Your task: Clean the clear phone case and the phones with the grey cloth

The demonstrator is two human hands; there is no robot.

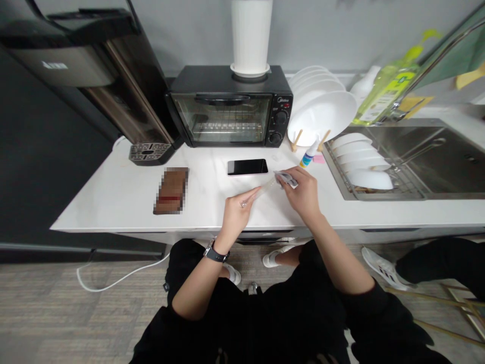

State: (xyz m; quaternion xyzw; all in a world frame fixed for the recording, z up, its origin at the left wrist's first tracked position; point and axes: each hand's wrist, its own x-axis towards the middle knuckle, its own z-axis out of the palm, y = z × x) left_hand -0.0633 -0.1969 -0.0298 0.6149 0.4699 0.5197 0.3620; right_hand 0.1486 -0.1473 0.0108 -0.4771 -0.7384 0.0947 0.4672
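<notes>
My left hand (238,212) grips the near end of a thin, see-through phone case (265,188), held tilted just above the white counter. Pinched in my right hand (304,196) is a crumpled grey-white cloth (286,178), which touches or nearly touches the far end of the case. The right fingertips are partly hidden by the cloth. Behind the case lies a phone (247,167), dark screen up. A small spray bottle (308,153) with a blue and yellow label stands beyond my right hand, close to a pink sticky note (319,159).
A black toaster oven (231,119) bears a white pot (251,38). Left are a drinks machine (125,81) and a brown, blurred-out object (171,191). Right are racked plates (322,116) and a sink (447,151) with bowls (369,174). Another person's shoe (384,268) shows at lower right.
</notes>
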